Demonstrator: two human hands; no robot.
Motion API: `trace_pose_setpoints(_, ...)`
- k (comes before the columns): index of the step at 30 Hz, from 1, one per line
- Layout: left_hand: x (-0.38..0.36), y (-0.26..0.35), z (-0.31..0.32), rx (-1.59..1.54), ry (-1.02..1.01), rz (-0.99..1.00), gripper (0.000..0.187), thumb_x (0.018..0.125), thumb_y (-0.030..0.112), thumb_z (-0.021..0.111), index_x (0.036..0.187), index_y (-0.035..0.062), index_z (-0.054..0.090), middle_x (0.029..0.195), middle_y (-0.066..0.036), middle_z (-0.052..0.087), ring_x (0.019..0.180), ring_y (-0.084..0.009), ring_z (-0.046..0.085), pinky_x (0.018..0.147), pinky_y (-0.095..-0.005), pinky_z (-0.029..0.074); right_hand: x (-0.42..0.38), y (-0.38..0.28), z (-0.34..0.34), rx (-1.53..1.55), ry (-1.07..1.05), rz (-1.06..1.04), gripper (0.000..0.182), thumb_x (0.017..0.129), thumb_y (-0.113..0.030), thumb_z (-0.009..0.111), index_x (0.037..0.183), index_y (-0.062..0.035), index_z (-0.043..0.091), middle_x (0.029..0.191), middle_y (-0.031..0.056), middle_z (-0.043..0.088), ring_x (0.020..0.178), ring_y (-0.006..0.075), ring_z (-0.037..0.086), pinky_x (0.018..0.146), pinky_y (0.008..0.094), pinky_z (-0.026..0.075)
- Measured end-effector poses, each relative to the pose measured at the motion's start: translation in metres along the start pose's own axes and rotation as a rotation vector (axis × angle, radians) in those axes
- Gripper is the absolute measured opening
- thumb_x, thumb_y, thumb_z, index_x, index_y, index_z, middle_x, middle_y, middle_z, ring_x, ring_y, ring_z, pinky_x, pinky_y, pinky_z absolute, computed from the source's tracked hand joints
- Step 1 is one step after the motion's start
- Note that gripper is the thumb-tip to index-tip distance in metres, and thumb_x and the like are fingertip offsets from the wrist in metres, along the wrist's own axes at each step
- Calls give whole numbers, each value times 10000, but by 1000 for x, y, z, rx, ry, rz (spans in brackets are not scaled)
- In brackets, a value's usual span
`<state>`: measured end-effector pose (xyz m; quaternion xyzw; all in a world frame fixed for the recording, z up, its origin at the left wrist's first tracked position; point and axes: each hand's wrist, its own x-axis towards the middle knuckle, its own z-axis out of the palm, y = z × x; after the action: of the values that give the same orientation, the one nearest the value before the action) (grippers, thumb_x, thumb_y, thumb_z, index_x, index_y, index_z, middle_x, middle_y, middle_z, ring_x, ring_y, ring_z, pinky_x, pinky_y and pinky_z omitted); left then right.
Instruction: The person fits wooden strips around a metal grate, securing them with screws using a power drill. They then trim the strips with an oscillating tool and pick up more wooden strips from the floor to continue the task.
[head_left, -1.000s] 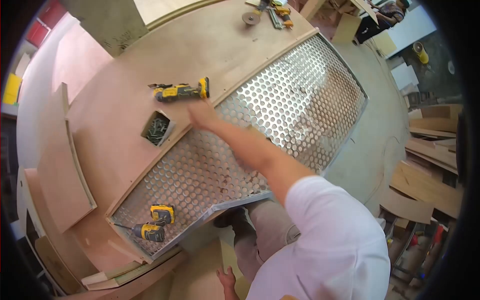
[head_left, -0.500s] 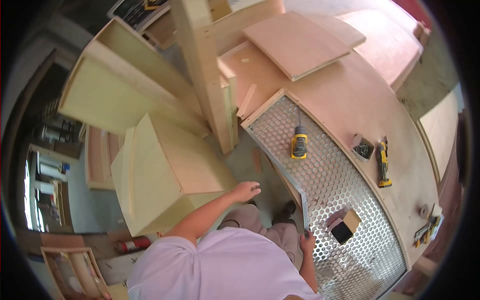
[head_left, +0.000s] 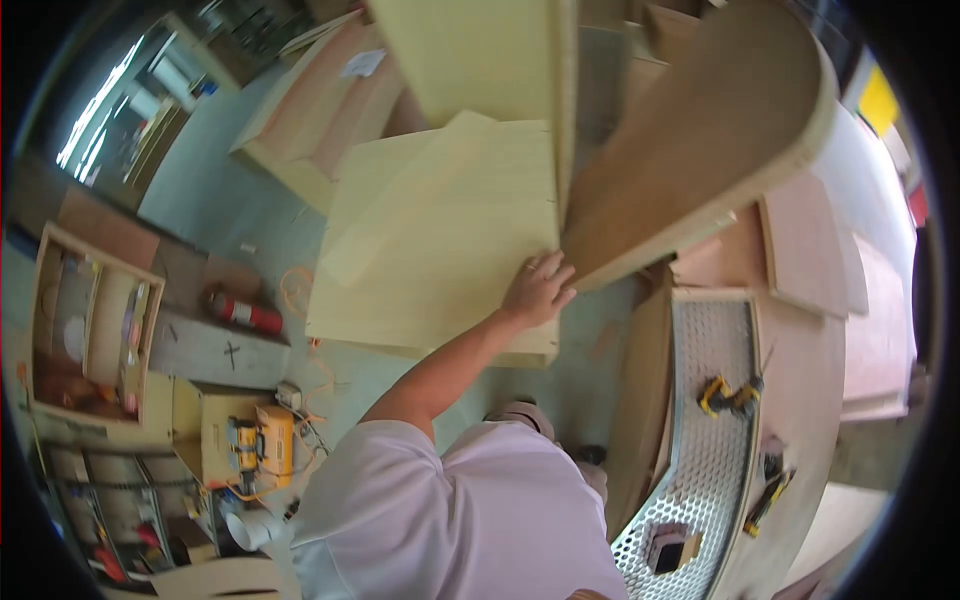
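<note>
My left hand (head_left: 537,291) rests on the right edge of a pale plywood box (head_left: 430,235), fingers loosely spread and tips reaching the edge. A ring shows on one finger. Just beyond the fingertips is a large curved plywood panel (head_left: 700,140) with a rounded end. My right hand is out of sight. To the right, a perforated metal sheet (head_left: 712,345) lies in a wooden frame. On it are a yellow and black cordless drill (head_left: 731,397) and a small open box (head_left: 668,552).
Another yellow power tool (head_left: 768,502) lies on the curved bench at right. A red cylinder (head_left: 243,311), a yellow and black machine (head_left: 262,446) with an orange hose and a wooden tray (head_left: 90,325) are at left. A tall plywood piece (head_left: 465,60) stands behind the box.
The view has swung left. My left hand has gone from mid-air onto the plywood box. My right hand, earlier at the perforated sheet's edge, has left the view.
</note>
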<state>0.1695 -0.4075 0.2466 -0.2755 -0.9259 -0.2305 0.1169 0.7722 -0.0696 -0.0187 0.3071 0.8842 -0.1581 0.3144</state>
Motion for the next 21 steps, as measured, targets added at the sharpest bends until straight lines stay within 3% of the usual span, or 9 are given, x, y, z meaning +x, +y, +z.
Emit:
trace_pose_setpoints(6, -44, -89, -39, 138, -131, -196, 861, 935, 716, 490, 1589, 170, 369, 1688, -214, 153, 1569, -426, 57, 1233, -635, 96, 24, -91, -47, 792, -200, 298, 256, 981, -289, 552, 951, -71, 681, 818, 99, 678, 713, 200, 663, 620, 377, 526)
trace_pose_setpoints(10, -44, -78, -52, 43, 13, -182, 898, 884, 730, 567, 1579, 190, 388, 1679, -238, 158, 1555, -449, 104, 1212, -672, 102, 49, -120, -105, 819, -110, 131, 234, 1004, -250, 540, 939, -71, 676, 789, 70, 654, 679, 162, 639, 564, 322, 514)
trace_pose_setpoints(12, -34, -64, -76, -107, 23, -82, 916, 826, 701, 678, 1564, 226, 416, 1663, -255, 198, 1532, -484, 158, 1199, -683, 112, 60, -130, -134, 716, 58, -286, 230, 1009, -225, 548, 954, -51, 687, 764, 51, 658, 655, 153, 633, 546, 321, 499)
trace_pose_setpoints(13, -32, -53, -84, -81, 67, -59, 923, 825, 674, 700, 1566, 203, 417, 1648, -265, 234, 1523, -496, 167, 1196, -682, 105, 41, -153, -163, 790, 118, -218, 327, 1009, -299, 571, 1181, -51, 700, 863, 85, 728, 705, 175, 695, 561, 338, 540)
trace_pose_setpoints(14, -30, -57, -82, -154, 114, 45, 938, 842, 690, 670, 1571, 161, 408, 1634, -259, 272, 1521, -491, 162, 1203, -674, 84, -9, -214, -223, 827, 232, -64, 293, 1014, -277, 558, 919, -27, 680, 667, 34, 637, 634, 143, 610, 548, 319, 466)
trace_pose_setpoints(15, -27, -61, -81, -82, 234, 173, 962, 869, 716, 614, 1574, 102, 387, 1608, -253, 319, 1509, -496, 176, 1196, -690, 73, 3, -187, -211, 731, 239, -4, 370, 1016, -361, 591, 1164, -33, 674, 854, 65, 710, 691, 154, 640, 613, 335, 506)
trace_pose_setpoints(17, -25, -71, -69, -153, 494, 380, 937, 899, 805, 470, 1494, 82, 468, 1575, -306, 321, 1484, -517, 234, 1141, -735, 151, -42, -204, -234, 678, 366, 137, 360, 1001, -376, 619, 1015, -20, 676, 814, 64, 676, 690, 161, 598, 629, 358, 497)
trace_pose_setpoints(20, -60, -95, -31, 63, 234, 480, 884, 951, 773, 404, 1465, 59, 480, 1537, -295, 382, 1436, -473, 356, 1114, -667, 273, -95, -194, -182, 887, 533, 223, 406, 968, -390, 640, 1137, -30, 719, 1022, 167, 757, 912, 274, 721, 831, 396, 555)
trace_pose_setpoints(21, -55, -99, -20, -50, 397, 574, 848, 968, 747, 403, 1466, 64, 475, 1559, -282, 367, 1441, -469, 353, 1118, -667, 269, -117, -184, -160, 921, 578, 274, 418, 946, -404, 647, 1114, -29, 719, 1026, 185, 752, 939, 326, 716, 841, 419, 555)
